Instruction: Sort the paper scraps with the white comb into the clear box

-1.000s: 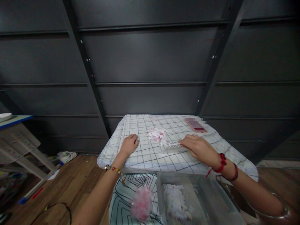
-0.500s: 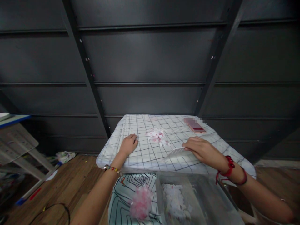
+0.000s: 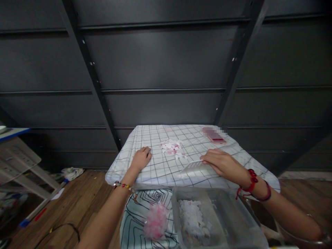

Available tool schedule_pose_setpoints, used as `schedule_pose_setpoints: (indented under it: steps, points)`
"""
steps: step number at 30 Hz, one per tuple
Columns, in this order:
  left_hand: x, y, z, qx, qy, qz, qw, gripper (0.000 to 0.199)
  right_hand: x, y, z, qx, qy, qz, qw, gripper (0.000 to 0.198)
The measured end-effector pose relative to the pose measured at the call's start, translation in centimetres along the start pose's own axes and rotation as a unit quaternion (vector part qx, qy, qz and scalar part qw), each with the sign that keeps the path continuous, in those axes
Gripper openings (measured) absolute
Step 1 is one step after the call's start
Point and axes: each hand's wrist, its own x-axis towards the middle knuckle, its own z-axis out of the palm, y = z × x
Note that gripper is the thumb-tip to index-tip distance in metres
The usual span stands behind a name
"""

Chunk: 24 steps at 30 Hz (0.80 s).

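Observation:
My left hand (image 3: 141,158) lies palm down on the left part of the checked cloth, fingers stretched forward and nothing visible in them. To its right is a small pile of white and pink paper-like pieces (image 3: 172,148). My right hand (image 3: 221,162) pinches the edge of a thin white sheet with slots (image 3: 192,167), held tilted over the front of the cloth. My fingertips on its underside are hidden. Below that hand stands a clear plastic bin (image 3: 219,199) with white scraps (image 3: 192,218) along its left side.
A pink-edged phone (image 3: 215,136) lies at the back right of the cloth-covered table (image 3: 153,178). A pink and white fluffy bundle (image 3: 156,221) rests on a patterned cloth (image 3: 132,228) left of the bin. A dark panelled wall (image 3: 163,62) rises behind; a small desk (image 3: 18,152) stands left.
The view has shifted slightly, moving the whole scene a little. Both hands keep nearly the same places, and the slotted sheet stays in my right hand.

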Motion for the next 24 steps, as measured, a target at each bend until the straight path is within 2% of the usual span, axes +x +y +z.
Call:
schedule_pose_setpoints:
  steps: [14,18,24]
  points:
    - [0.1,0.2,-0.2,0.005,-0.008,0.0,1.0,0.029,-0.4,-0.9,-2.1,0.03,-0.033,-0.03,0.999,0.03]
    - [0.1,0.4,-0.4,0.013,-0.014,-0.009,1.0,0.029,0.0,-0.6,-2.4,0.02,-0.009,-0.042,0.999,0.027]
    - [0.0,0.4,-0.3,0.01,-0.01,0.0,1.0,0.029,1.2,2.6,-0.3,-0.065,0.036,0.03,0.997,0.021]
